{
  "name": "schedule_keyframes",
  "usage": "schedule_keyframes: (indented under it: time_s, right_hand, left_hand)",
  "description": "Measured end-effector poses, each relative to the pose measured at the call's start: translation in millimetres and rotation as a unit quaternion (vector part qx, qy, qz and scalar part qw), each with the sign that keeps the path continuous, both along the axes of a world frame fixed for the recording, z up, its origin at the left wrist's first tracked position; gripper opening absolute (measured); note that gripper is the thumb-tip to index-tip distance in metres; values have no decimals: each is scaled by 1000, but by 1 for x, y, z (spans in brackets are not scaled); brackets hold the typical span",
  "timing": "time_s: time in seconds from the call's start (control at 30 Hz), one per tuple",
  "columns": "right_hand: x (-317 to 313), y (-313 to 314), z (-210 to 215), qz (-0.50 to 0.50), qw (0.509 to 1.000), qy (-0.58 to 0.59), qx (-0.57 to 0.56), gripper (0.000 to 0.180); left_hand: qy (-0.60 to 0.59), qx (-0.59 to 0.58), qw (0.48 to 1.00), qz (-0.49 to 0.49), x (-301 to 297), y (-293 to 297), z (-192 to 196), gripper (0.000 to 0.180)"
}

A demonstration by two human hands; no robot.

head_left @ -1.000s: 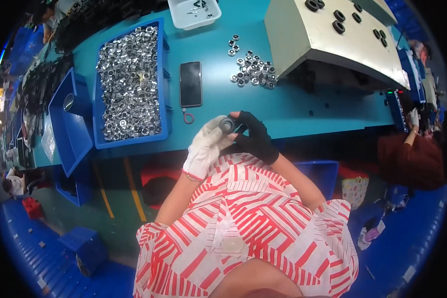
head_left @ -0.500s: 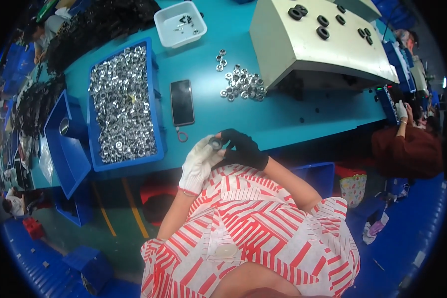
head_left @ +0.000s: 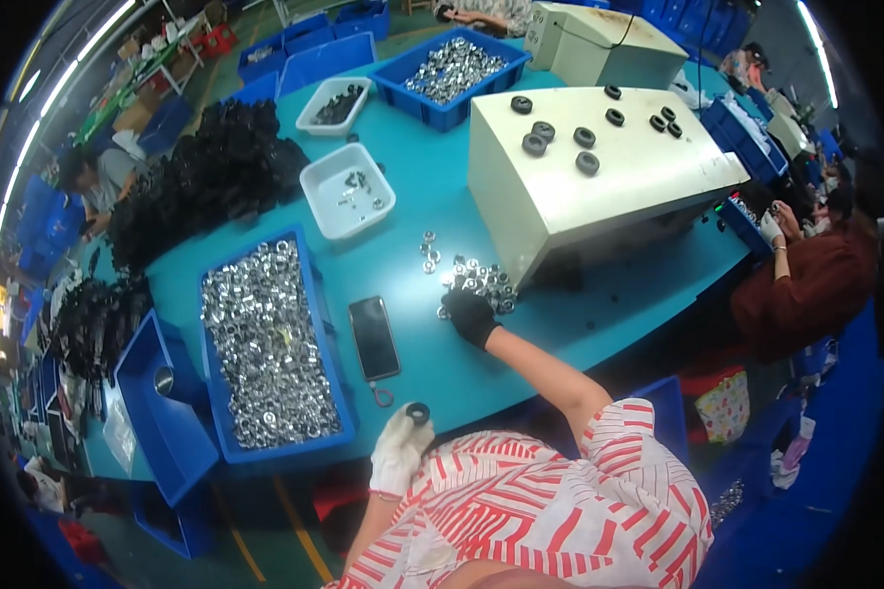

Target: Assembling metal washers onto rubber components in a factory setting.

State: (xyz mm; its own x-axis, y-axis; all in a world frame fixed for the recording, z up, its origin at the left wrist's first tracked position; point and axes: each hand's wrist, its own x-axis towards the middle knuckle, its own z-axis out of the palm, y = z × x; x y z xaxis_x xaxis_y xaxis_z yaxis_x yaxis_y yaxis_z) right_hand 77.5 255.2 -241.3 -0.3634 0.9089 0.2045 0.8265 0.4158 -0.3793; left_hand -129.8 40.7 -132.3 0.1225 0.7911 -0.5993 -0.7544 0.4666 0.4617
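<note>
My left hand (head_left: 399,455), in a white glove, is closed around a black rubber ring (head_left: 417,413) near the table's front edge. Stretched out over the table, my right hand (head_left: 471,316) in a black glove touches the near left side of a small pile of shiny metal rings (head_left: 488,279). Its fingertips are lost against the pile, so their grip cannot be made out. A few more metal rings (head_left: 429,252) lie just beyond. Several black rubber rings (head_left: 584,136) rest on top of the cream metal housing (head_left: 521,201) to the right.
Left of the phone (head_left: 374,339) stands a blue crate (head_left: 341,393) full of metal rings, beside a tilted blue bin (head_left: 182,442). White trays (head_left: 314,201) and another blue crate (head_left: 445,116) sit farther back. A co-worker (head_left: 805,280) is at the right.
My hands have parted: the right reached forward to the metal pile, while the left stayed near the table edge with the rubber ring. The view has tilted up.
</note>
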Motion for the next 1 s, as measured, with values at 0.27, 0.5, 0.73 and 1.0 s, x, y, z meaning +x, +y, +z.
schedule_keyframes:
  time_s: [0.27,0.5,0.73,1.0]
  right_hand:
    - [1,-9,6,-16,999,33,12,7]
    - [27,-53,-15,-36,979,186,-73,30]
    - [73,-109,3,-55,986,157,-7,10]
    - [71,-123,0,-55,986,149,-39,11]
  left_hand:
    - [-13,8,1000,-20,-5,-3,-20,30]
    - [-9,36,999,-17,16,12,-12,41]
    - [16,96,990,-106,48,46,19,44]
    - [4,69,991,-119,63,27,20,40]
